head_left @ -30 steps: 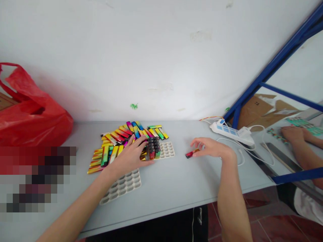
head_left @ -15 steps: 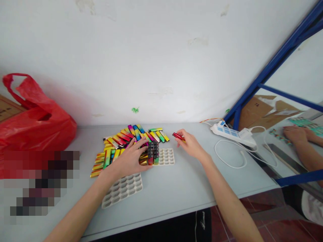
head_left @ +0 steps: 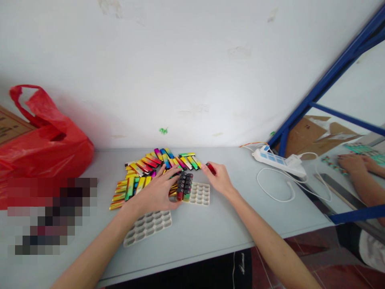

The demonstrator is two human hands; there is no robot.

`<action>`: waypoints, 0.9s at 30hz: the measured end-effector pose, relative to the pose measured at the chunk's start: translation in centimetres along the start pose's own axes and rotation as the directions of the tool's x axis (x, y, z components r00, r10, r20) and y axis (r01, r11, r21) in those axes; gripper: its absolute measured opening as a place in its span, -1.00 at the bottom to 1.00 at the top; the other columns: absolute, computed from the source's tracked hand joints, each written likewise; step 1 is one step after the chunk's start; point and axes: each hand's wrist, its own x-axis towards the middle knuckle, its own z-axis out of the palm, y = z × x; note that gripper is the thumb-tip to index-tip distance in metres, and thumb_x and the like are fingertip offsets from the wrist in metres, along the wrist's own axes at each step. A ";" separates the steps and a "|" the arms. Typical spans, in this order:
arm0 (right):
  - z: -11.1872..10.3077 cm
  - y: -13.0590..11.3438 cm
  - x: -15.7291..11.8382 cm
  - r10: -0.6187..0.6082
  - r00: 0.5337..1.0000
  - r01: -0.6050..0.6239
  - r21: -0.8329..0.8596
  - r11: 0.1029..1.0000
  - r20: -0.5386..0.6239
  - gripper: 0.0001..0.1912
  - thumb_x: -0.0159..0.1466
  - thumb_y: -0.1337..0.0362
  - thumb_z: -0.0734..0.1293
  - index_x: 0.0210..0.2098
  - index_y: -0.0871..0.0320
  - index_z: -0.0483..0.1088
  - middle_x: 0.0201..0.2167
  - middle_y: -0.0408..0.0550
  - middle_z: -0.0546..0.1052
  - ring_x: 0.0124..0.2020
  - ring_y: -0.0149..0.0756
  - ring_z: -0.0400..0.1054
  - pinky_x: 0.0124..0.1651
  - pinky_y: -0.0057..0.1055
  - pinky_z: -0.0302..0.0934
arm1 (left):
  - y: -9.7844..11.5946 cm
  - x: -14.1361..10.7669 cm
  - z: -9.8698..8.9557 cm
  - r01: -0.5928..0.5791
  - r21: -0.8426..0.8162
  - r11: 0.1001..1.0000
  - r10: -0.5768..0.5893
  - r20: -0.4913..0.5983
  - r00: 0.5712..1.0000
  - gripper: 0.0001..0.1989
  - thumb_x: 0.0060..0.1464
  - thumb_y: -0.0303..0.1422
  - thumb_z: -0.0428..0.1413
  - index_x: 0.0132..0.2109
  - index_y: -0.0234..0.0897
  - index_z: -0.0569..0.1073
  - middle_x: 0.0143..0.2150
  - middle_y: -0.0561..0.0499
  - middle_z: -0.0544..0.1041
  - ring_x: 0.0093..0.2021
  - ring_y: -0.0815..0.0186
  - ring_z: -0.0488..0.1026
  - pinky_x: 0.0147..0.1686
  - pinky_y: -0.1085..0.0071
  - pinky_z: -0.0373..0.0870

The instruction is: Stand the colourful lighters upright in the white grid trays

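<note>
My right hand (head_left: 220, 178) is closed around a dark red lighter (head_left: 211, 168), just beyond the right end of a white tray with round cells (head_left: 204, 194). In that tray several lighters (head_left: 184, 185) stand upright in two rows with their black tops up. My left hand (head_left: 162, 190) has its fingers spread beside these upright lighters, thumb toward their near side; whether it presses on them I cannot tell. Behind and left of it lies a pile of shiny multicoloured lighters (head_left: 147, 162), partly covered by the hand. A second celled tray (head_left: 148, 228) lies under my left wrist.
A red plastic bag (head_left: 60, 140) and a cardboard box (head_left: 12, 126) stand at the left. A white power strip (head_left: 278, 162) with a looped cable lies at the right, near a blue metal frame (head_left: 300, 112). Past the frame are another person's hands (head_left: 353, 163).
My right hand has moved slightly left and down, bringing the red lighter closer to the tray. My left hand stays spread beside the upright lighters. The view has shifted slightly.
</note>
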 end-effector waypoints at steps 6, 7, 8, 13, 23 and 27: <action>0.5 -0.2 -0.2 0.031 0.999 -0.030 0.017 0.999 -0.026 -0.48 0.36 -0.05 0.22 -0.60 0.09 0.07 -0.62 -0.26 0.04 -0.53 -0.44 -0.06 -0.45 -0.38 -0.18 | -0.2 0.1 0.2 0.003 -0.042 0.999 -0.003 0.001 1.000 -0.35 -0.02 -0.12 0.31 0.18 -0.32 0.49 0.39 -0.30 0.36 0.45 -0.16 0.22 0.52 -0.15 -0.20; 0.5 -0.2 -0.2 0.034 0.999 -0.034 0.017 0.999 -0.030 -0.50 0.35 -0.03 0.22 -0.60 0.09 0.08 -0.62 -0.25 0.05 -0.53 -0.44 -0.05 -0.44 -0.38 -0.17 | -0.3 0.1 0.2 0.003 -0.050 0.999 -0.003 0.001 1.000 -0.37 -0.02 -0.12 0.31 0.17 -0.30 0.49 0.38 -0.28 0.37 0.45 -0.15 0.22 0.52 -0.15 -0.21; 0.6 -0.2 -0.2 0.034 0.999 -0.034 0.015 0.999 -0.030 -0.51 0.35 -0.02 0.21 -0.60 0.09 0.09 -0.62 -0.25 0.07 -0.53 -0.43 -0.04 -0.44 -0.39 -0.15 | -0.3 0.0 0.3 0.001 -0.057 0.998 -0.001 -0.001 1.000 -0.39 -0.02 -0.12 0.31 0.16 -0.28 0.50 0.38 -0.26 0.38 0.45 -0.15 0.22 0.52 -0.15 -0.22; 0.6 -0.3 -0.1 0.008 1.000 -0.008 -0.018 1.000 0.011 -0.57 0.33 0.03 0.21 -0.58 0.09 0.09 -0.62 -0.26 0.08 -0.53 -0.43 -0.03 -0.43 -0.40 -0.13 | -0.7 -0.1 0.7 0.003 -0.056 0.998 -0.003 0.004 1.000 -0.40 0.01 -0.11 0.29 0.17 -0.28 0.49 0.41 -0.27 0.33 0.44 -0.15 0.22 0.52 -0.16 -0.20; 1.0 -0.7 -0.3 -0.022 0.999 0.024 -0.060 0.998 0.029 -0.49 0.39 -0.05 0.22 -0.57 0.11 0.13 -0.62 -0.27 0.09 -0.54 -0.44 -0.07 -0.42 -0.40 -0.14 | -0.9 -0.1 0.8 0.001 -0.025 1.000 -0.001 0.012 1.000 -0.36 0.02 -0.09 0.28 0.20 -0.28 0.46 0.41 -0.27 0.32 0.43 -0.14 0.24 0.51 -0.15 -0.20; 0.9 -0.7 -0.3 0.002 1.000 -0.002 -0.071 0.997 0.004 -0.56 0.35 0.05 0.22 -0.57 0.09 0.08 -0.63 -0.27 0.07 -0.54 -0.43 -0.07 -0.42 -0.39 -0.13 | -0.7 -0.1 0.6 -0.001 -0.038 0.999 0.001 0.000 1.000 -0.34 0.01 -0.10 0.29 0.22 -0.28 0.45 0.41 -0.28 0.32 0.42 -0.14 0.27 0.52 -0.14 -0.17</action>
